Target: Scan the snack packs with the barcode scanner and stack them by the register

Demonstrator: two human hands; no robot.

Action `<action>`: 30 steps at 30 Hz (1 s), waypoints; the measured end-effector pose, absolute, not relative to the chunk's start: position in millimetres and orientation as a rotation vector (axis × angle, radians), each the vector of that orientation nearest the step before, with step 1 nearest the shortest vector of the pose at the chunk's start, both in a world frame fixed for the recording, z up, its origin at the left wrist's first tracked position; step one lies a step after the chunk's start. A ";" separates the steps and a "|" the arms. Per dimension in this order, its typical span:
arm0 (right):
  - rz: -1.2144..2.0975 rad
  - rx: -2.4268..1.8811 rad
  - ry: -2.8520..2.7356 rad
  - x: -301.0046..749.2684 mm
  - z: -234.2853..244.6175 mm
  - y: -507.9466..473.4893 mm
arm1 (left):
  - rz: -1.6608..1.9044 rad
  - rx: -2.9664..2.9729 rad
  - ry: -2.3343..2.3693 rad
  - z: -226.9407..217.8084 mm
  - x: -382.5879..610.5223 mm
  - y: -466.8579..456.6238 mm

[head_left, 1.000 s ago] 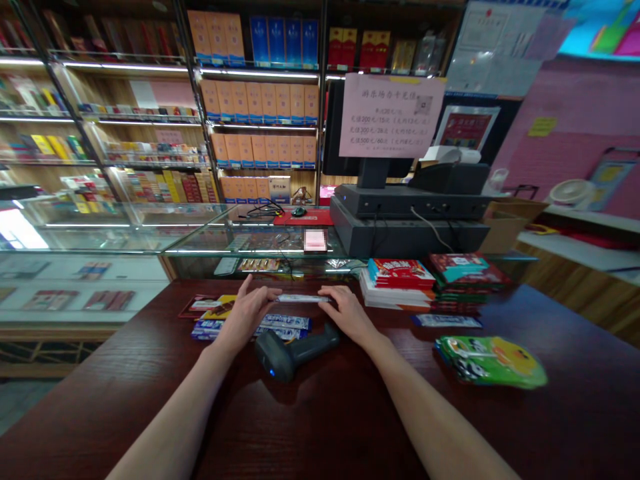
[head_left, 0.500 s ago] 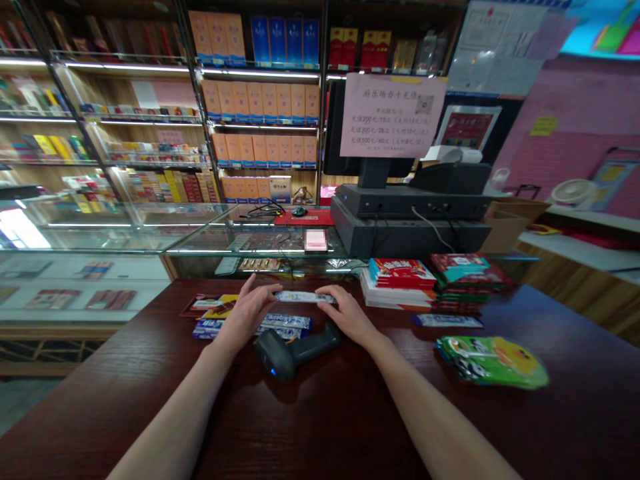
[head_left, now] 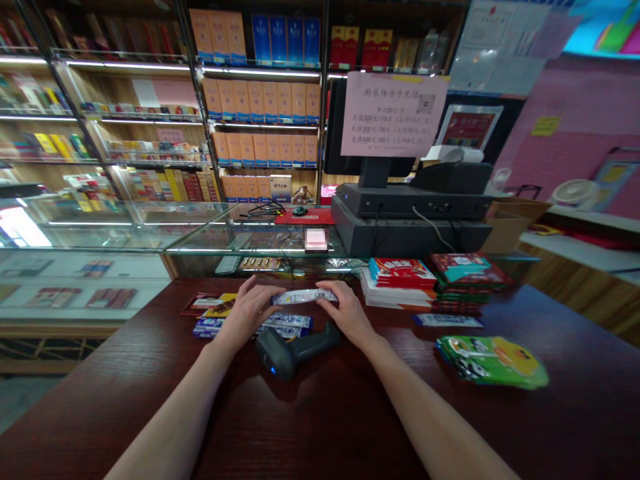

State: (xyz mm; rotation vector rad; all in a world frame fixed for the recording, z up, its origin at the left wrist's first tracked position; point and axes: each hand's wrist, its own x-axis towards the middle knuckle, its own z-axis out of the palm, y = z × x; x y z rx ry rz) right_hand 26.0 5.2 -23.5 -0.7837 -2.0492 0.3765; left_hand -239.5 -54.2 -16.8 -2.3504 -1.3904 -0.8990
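Between my two hands is a long, narrow blue-and-white wrapped snack bar (head_left: 304, 297), held level above the table. My left hand (head_left: 250, 307) pinches its left end, and my right hand (head_left: 346, 308) grips the right end with thumb and fingers. Below it lie similar blue-and-white packets (head_left: 287, 325), partly covered by my left hand. A yellow-and-brown packet (head_left: 221, 305) rests behind my left wrist. Nearer to me, a dark barcode scanner (head_left: 295, 350) with a lit blue light lies on its side, its handle pointing toward my right hand.
On the right of the dark wooden table (head_left: 320, 427) are stacked red boxes (head_left: 403, 273), dark red-green packets (head_left: 465, 277), a single blue-and-white packet (head_left: 449, 321) and a green panda-print package (head_left: 493, 362). Behind stand a glass display counter (head_left: 250, 240) and a cash register (head_left: 410, 213).
The snack bar has turned slightly and bowed in the middle between my hands. My right hand has shifted a little up. Everything on the table stays where it was.
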 end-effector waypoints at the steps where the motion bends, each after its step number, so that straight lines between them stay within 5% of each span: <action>1: 0.357 -0.773 -2.053 25.4 -23.5 4.8 | -0.894 -2.346 -1.392 -16.6 -239.3 -54.6; 30: 0.124 -0.695 -2.070 29.4 -22.8 2.8 | -0.927 -1.866 -1.564 -14.7 -251.8 -58.6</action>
